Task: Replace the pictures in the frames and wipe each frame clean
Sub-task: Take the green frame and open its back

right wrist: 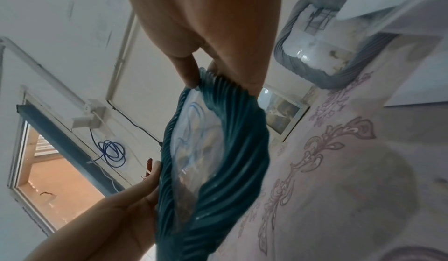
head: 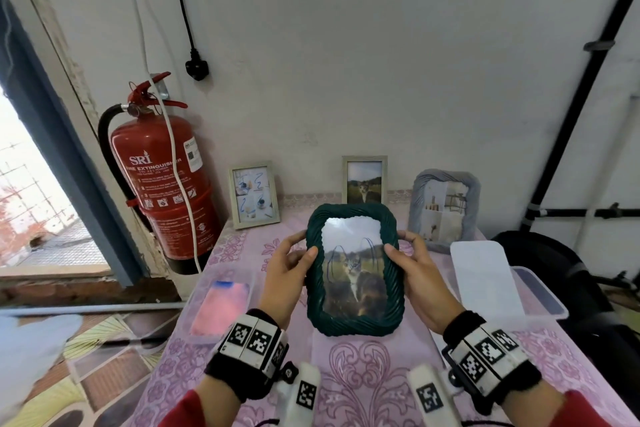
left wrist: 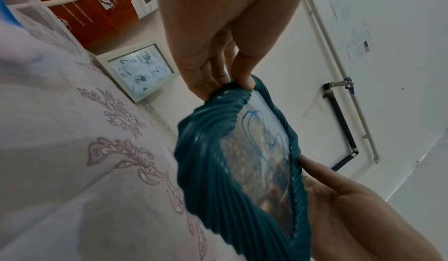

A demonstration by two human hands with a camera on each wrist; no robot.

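Both the left hand [head: 289, 269] and right hand [head: 420, 274] grip the dark green ribbed picture frame [head: 355, 269] above the counter [head: 363, 364]; its scribbled glass likely needs turning over to open the back.

Red sleeves [head: 194, 406] cover both forearms. Each wrist wears a black band [head: 242, 378] carrying white blocks printed with black square-pattern markers [head: 250, 340]. White tabs [head: 306, 392] with similar markers jut from the wrist rigs.
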